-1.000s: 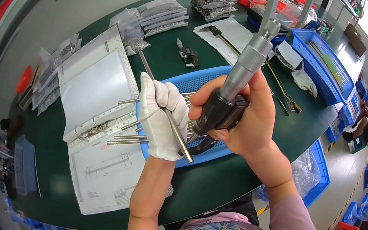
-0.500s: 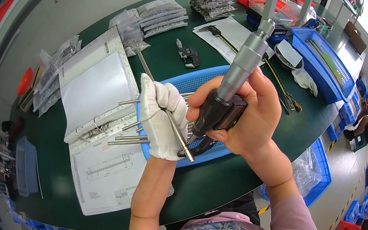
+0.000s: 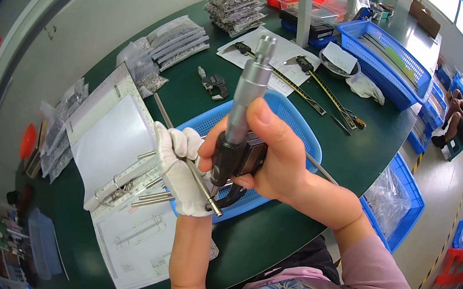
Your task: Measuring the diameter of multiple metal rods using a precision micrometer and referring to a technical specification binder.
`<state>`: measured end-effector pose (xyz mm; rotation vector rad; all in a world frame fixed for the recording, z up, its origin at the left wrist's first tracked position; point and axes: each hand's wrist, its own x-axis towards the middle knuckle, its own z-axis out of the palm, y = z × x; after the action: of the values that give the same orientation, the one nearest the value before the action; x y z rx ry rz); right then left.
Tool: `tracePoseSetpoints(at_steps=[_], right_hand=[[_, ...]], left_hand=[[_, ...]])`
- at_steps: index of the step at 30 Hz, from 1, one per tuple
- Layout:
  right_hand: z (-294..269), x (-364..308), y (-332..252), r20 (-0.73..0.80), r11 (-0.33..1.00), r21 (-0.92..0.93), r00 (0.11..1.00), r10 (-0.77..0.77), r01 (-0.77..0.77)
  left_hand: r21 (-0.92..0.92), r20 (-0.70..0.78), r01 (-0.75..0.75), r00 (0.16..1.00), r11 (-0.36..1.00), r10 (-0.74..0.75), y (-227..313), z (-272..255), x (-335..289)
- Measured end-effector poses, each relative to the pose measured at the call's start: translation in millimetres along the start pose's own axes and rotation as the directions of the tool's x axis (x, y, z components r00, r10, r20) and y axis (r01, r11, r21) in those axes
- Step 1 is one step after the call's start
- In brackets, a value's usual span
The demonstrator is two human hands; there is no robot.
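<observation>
Your grip is closed: white-gloved left hand (image 3: pixel 176 181) on a slim silver metal rod (image 3: pixel 203 189), bare right hand (image 3: pixel 280 161) on a black-and-silver micrometer (image 3: pixel 238 123), now tipped more upright, apparently straddling the rod's end.

Micrometer (image 3: pixel 239 116): more upright than before
Right hand (image 3: pixel 281 165): turned, one fingertip (image 3: pixel 262 113) now plainly showing
Second caliper (image 3: pixel 329 93): head now uncovered

Can read no words or numbers anywhere. Can make out only tiny print on the technical drawing (image 3: pixel 140 234), blurred graduations along the two calipers (image 3: pixel 330 95), and faint marks on the silver-barrelled micrometer (image 3: pixel 240 123).
</observation>
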<state>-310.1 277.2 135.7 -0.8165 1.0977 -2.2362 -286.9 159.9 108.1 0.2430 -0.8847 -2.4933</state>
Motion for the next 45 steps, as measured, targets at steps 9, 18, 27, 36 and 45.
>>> tracePoseSetpoints(at_steps=[9,18,27,36,45], right_hand=[[7.7,-5.5,-3.7,-0.085,1.000,0.018,0.996,-0.018,0.020],[-18.8,-36.3,-74.6,-0.158,0.909,-0.282,0.919,-0.360,0.308],[-78.8,-69.5,-108.7,-0.120,0.835,0.099,0.840,-0.530,0.541],[-90.4,-62.0,-98.9,-0.100,0.774,0.138,0.786,-0.610,0.618],[-75.6,-62.4,-103.6,-0.046,0.857,0.088,0.862,-0.506,0.508]], left_hand=[[0.006,0.068,0.046,0.997,0.999,-0.046,-2.7,-12.5,5.7],[0.164,0.275,0.200,0.931,0.966,-0.240,9.4,-1.2,-11.3],[0.902,-0.025,0.303,0.748,0.308,-0.663,-77.6,22.8,-13.9],[0.923,0.363,-0.381,0.817,0.053,-0.449,-74.9,12.1,-22.9],[0.375,0.462,-0.544,0.812,-0.750,-0.358,2.1,-29.3,13.2]])
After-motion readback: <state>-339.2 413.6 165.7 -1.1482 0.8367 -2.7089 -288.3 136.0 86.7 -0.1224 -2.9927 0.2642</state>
